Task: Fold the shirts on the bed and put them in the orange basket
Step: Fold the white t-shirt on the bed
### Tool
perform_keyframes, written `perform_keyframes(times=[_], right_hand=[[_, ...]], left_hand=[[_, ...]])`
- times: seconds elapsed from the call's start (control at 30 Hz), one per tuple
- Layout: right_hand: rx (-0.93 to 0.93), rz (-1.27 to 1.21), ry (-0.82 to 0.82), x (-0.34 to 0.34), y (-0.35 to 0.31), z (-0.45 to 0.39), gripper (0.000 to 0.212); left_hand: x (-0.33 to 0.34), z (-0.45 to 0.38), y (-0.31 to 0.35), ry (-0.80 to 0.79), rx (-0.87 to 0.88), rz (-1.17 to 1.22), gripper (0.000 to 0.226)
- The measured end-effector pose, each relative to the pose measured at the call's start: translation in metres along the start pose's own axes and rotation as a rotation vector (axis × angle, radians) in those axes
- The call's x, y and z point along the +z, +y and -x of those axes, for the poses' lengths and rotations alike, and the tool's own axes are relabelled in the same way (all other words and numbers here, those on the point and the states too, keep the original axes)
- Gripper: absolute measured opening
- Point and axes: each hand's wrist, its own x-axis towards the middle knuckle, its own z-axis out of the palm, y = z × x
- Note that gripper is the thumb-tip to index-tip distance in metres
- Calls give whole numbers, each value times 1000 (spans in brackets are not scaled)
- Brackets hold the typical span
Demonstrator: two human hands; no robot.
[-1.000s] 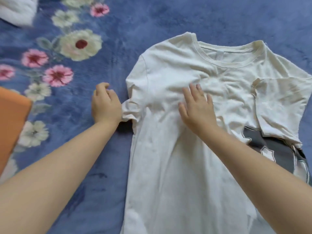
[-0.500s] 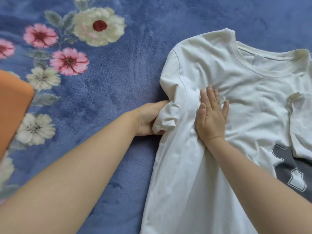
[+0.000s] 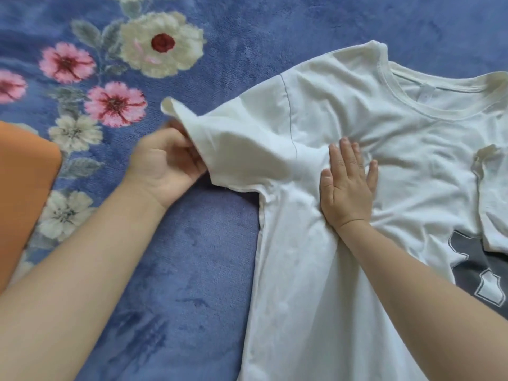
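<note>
A white T-shirt [image 3: 371, 127] lies spread on the blue flowered bed cover, collar toward the upper right. My left hand [image 3: 165, 163] grips the hem of its left sleeve [image 3: 233, 149] and holds the sleeve pulled out to the left, partly lifted. My right hand [image 3: 346, 185] lies flat with straight fingers on the shirt's chest just right of the armpit, pressing the cloth down. The shirt's other sleeve is folded inward at the right edge. A corner of the orange basket [image 3: 24, 182] shows at the left edge.
A dark grey garment with white print [image 3: 478, 273] lies partly under the white shirt at the lower right. The blue bed cover [image 3: 178, 270] with pink and cream flowers fills the left and top of the view.
My left hand has pulled the bunched left sleeve out to the left and spread it. My right hand stays pressed on the chest. The camera view shifted, so the shirt sits farther right.
</note>
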Motion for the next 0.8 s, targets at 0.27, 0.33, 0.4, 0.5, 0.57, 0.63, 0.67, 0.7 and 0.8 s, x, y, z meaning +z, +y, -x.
perform_keyframes(times=[0.27,0.33,0.4,0.5,0.57,0.63,0.67,0.7,0.8], right_hand=[[24,48,-60,-2,-5,1,77],[23,42,-54,-2,-5,1,77],[24,49,-60,-3,-6,0,77],[18,74,-119,-3,-6,-2,81],[5,66,-176,-3,-7,-2,83],[-8,10,-231,-6,-4,-3,80],[-5,-55,-270,-10,-2,-6,71],[11,-173,-324,-13,1,-9,58],[239,-928,-398,-40,15,-20,43]], left_hand=[[2,-5,-8,53,-126,-39,74],[0,-5,-18,-20,-71,-214,50],[1,-8,-22,99,36,-429,23],[12,-8,-17,173,120,-420,26],[23,-3,-12,134,187,-353,28],[40,3,-6,47,231,-364,24],[52,6,-4,-3,242,-382,24],[63,7,-7,-54,243,-402,24],[105,4,-24,-293,120,-581,28]])
